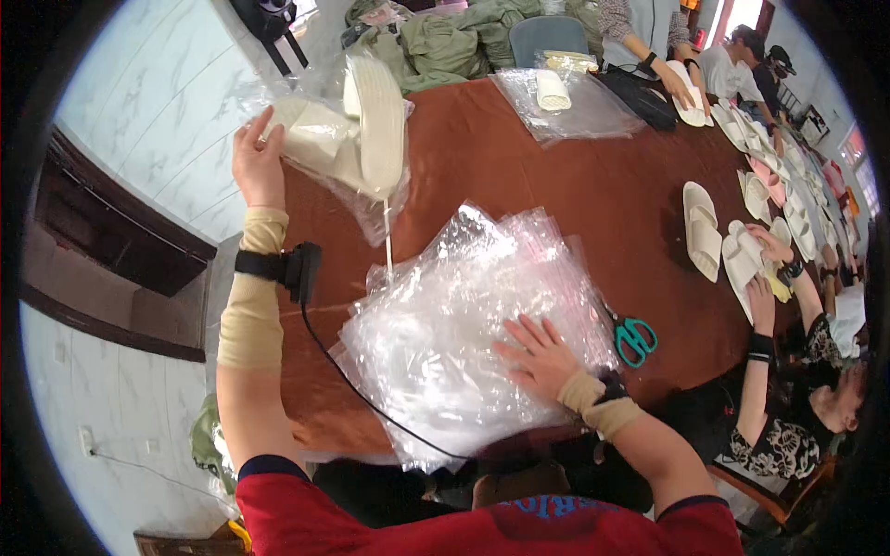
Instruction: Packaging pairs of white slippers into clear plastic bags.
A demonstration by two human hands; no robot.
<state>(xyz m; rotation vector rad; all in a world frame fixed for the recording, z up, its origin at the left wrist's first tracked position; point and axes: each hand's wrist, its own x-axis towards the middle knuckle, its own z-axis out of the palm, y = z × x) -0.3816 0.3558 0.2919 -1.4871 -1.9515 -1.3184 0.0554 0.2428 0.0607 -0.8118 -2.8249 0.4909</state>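
Observation:
At the table's far left, my left hand [260,157] is at the edge of a clear plastic bag holding cream slippers [380,130]; its curled fingers pinch the film. One slipper in the bag leans upright on its side, and a thin pale strip hangs from the bag toward the middle. Under my right hand [540,357] lies a stack of clear plastic bags [436,324]. That hand is flat on it with fingers spread, holding nothing. Teal-handled scissors [635,342] rest just right of the stack.
A brown cloth covers the table [640,222]. Another clear bag [575,116] with a rolled white item [553,91] lies at the far side. White slippers [702,232] line the right, where co-workers' hands [769,255] handle some. Green fabric [445,46] is heaped behind the table.

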